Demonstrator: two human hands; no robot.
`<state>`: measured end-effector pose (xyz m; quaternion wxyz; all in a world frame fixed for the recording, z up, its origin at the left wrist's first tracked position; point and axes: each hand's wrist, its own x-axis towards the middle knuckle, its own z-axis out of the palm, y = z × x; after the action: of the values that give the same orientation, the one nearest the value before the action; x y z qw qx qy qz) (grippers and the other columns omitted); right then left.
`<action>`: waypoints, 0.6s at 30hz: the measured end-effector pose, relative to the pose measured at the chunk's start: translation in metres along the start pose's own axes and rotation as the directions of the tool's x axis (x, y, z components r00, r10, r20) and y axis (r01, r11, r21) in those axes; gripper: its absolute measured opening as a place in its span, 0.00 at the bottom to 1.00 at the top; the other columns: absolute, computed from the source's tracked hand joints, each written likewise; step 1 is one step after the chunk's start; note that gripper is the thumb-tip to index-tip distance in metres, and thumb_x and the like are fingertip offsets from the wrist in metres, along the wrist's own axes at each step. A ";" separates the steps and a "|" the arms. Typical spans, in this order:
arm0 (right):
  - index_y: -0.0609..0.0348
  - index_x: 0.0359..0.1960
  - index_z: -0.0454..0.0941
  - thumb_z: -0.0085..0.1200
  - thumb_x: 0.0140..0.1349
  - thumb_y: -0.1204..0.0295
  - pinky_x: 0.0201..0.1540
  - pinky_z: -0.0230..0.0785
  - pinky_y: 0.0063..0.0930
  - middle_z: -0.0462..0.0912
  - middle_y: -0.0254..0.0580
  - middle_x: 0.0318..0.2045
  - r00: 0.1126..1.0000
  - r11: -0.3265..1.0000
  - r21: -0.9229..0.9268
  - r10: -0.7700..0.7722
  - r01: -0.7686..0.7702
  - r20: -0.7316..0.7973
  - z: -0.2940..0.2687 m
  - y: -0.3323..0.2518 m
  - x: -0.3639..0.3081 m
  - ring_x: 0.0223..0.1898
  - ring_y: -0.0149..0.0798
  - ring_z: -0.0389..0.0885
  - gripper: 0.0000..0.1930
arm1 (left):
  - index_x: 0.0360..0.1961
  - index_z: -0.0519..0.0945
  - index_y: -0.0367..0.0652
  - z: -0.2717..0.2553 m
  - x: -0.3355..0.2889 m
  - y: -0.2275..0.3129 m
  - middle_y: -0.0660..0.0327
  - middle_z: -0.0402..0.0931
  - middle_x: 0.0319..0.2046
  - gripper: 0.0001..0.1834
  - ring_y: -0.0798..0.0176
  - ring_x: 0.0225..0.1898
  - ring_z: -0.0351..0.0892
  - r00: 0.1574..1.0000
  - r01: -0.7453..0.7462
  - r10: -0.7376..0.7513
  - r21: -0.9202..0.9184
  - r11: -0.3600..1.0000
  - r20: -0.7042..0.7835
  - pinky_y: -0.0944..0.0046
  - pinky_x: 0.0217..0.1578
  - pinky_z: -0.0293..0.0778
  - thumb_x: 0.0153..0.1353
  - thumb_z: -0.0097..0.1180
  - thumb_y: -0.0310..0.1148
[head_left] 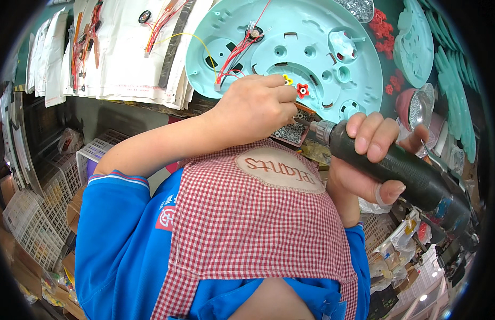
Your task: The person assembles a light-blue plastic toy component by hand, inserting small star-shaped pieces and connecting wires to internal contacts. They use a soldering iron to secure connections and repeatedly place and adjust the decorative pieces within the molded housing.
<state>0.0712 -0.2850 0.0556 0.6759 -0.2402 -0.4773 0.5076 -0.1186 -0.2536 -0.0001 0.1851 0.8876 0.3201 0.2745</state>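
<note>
Beyond the left hand (260, 106), red wires (239, 53) are trailing over the turquoise plastic shell (362, 66), while white sheets (119, 50) are lying to the left and a tray of screws (290, 133) is sitting partly hidden nearer the body. The shell is lying just past that hand, which is curling closed, its contents hidden. The right hand (367, 152) is gripping a black electric screwdriver (420, 184). The dark surface (388, 98) is carrying the shell; white plastic crates (37, 224) are standing at lower left.
</note>
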 end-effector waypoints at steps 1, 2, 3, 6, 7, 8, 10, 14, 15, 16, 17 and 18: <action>0.46 0.68 0.55 0.64 0.52 0.41 0.41 0.67 0.36 0.74 0.32 0.28 1.000 1.000 -0.016 0.011 -0.011 -0.009 -0.001 0.000 0.000 0.31 0.33 0.72 0.47 | 0.22 0.82 0.48 -0.001 0.002 0.001 0.71 0.74 0.25 0.05 0.67 0.28 0.74 1.000 -0.005 0.005 0.001 1.000 -0.001 0.66 0.27 0.73 0.43 0.67 0.32; 0.47 0.68 0.55 0.64 0.52 0.40 0.41 0.67 0.36 0.74 0.33 0.28 1.000 0.999 -0.033 0.021 -0.021 -0.017 -0.001 -0.001 0.001 0.31 0.34 0.73 0.47 | 0.22 0.83 0.48 -0.003 0.004 0.001 0.71 0.74 0.25 0.05 0.67 0.28 0.74 1.000 -0.012 0.012 0.001 1.000 -0.003 0.66 0.27 0.73 0.43 0.67 0.32; 0.47 0.68 0.54 0.64 0.52 0.40 0.40 0.68 0.37 0.74 0.33 0.28 0.999 0.998 -0.050 0.032 -0.033 -0.028 -0.002 -0.002 0.000 0.30 0.34 0.73 0.48 | 0.23 0.83 0.48 -0.003 0.004 0.001 0.71 0.74 0.25 0.05 0.67 0.28 0.74 0.999 -0.010 0.010 -0.007 1.000 -0.030 0.66 0.27 0.73 0.43 0.67 0.32; 0.47 0.68 0.56 0.63 0.52 0.41 0.40 0.67 0.36 0.74 0.33 0.29 0.999 0.995 -0.092 0.020 -0.023 -0.037 -0.004 -0.003 -0.001 0.31 0.34 0.72 0.46 | 0.24 0.84 0.48 -0.003 0.004 0.000 0.71 0.74 0.26 0.05 0.67 0.28 0.74 0.997 -0.007 0.005 -0.017 1.000 -0.073 0.66 0.27 0.73 0.44 0.67 0.32; 0.46 0.68 0.58 0.62 0.54 0.43 0.41 0.65 0.35 0.73 0.32 0.29 1.000 0.997 -0.082 0.015 -0.017 -0.018 -0.005 -0.003 0.001 0.31 0.33 0.70 0.44 | 0.24 0.84 0.48 -0.003 0.005 0.000 0.71 0.75 0.26 0.05 0.67 0.28 0.74 0.998 -0.010 0.009 -0.012 1.000 -0.061 0.66 0.27 0.73 0.44 0.67 0.32; 0.46 0.67 0.59 0.61 0.54 0.43 0.41 0.64 0.34 0.72 0.31 0.29 1.000 0.997 -0.078 0.008 -0.009 -0.010 -0.005 -0.003 0.001 0.31 0.32 0.69 0.43 | 0.24 0.84 0.48 -0.003 0.006 -0.001 0.71 0.75 0.26 0.05 0.67 0.28 0.74 0.999 -0.017 0.016 -0.007 1.000 -0.050 0.66 0.27 0.73 0.44 0.67 0.32; 0.45 0.67 0.59 0.61 0.55 0.44 0.41 0.64 0.33 0.72 0.31 0.30 1.000 0.997 -0.076 -0.005 0.004 -0.003 -0.003 -0.003 0.003 0.32 0.32 0.69 0.42 | 0.24 0.84 0.49 -0.004 0.006 0.000 0.71 0.75 0.27 0.05 0.67 0.29 0.74 0.999 -0.003 0.002 -0.019 1.000 -0.042 0.66 0.28 0.74 0.44 0.67 0.32; 0.46 0.67 0.60 0.61 0.54 0.44 0.41 0.63 0.33 0.72 0.31 0.29 1.000 0.999 -0.043 -0.020 0.021 0.002 0.002 -0.004 0.005 0.31 0.31 0.69 0.41 | 0.25 0.84 0.49 -0.002 0.006 -0.002 0.69 0.75 0.27 0.06 0.66 0.30 0.76 0.996 -0.006 0.001 -0.052 0.999 -0.093 0.66 0.29 0.75 0.43 0.68 0.33; 0.46 0.67 0.60 0.61 0.54 0.44 0.41 0.63 0.33 0.72 0.31 0.29 1.000 0.999 -0.035 -0.022 0.022 0.002 0.002 -0.004 0.006 0.31 0.31 0.69 0.41 | 0.25 0.84 0.49 -0.001 0.007 -0.002 0.69 0.75 0.27 0.06 0.66 0.30 0.76 0.996 -0.003 -0.003 -0.065 0.998 -0.094 0.66 0.29 0.75 0.44 0.68 0.33; 0.46 0.66 0.60 0.61 0.54 0.44 0.42 0.63 0.33 0.72 0.31 0.29 1.000 0.999 -0.037 -0.022 0.022 -0.003 0.003 -0.004 0.008 0.31 0.31 0.69 0.41 | 0.25 0.83 0.49 0.000 0.008 -0.002 0.69 0.75 0.28 0.07 0.65 0.31 0.77 0.996 0.001 -0.008 -0.078 0.997 -0.094 0.66 0.30 0.75 0.44 0.68 0.34; 0.46 0.66 0.60 0.61 0.55 0.44 0.42 0.63 0.33 0.72 0.31 0.29 1.000 0.999 -0.039 -0.024 0.024 -0.007 0.003 -0.004 0.009 0.32 0.31 0.69 0.41 | 0.26 0.83 0.49 0.001 0.009 -0.002 0.68 0.75 0.28 0.07 0.65 0.31 0.77 0.995 0.001 -0.010 -0.094 0.996 -0.094 0.66 0.30 0.75 0.44 0.68 0.34; 0.46 0.66 0.60 0.61 0.55 0.45 0.42 0.63 0.33 0.72 0.31 0.29 1.000 0.999 -0.040 -0.025 0.024 -0.010 0.003 -0.005 0.009 0.32 0.31 0.69 0.41 | 0.26 0.83 0.49 0.001 0.009 -0.002 0.68 0.75 0.28 0.07 0.65 0.31 0.77 0.996 0.011 -0.020 -0.097 0.995 -0.090 0.66 0.30 0.75 0.44 0.68 0.34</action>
<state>0.0709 -0.2787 0.0642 0.6796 -0.2505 -0.4867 0.4883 -0.1129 -0.2463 0.0016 0.2149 0.8617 0.3216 0.3283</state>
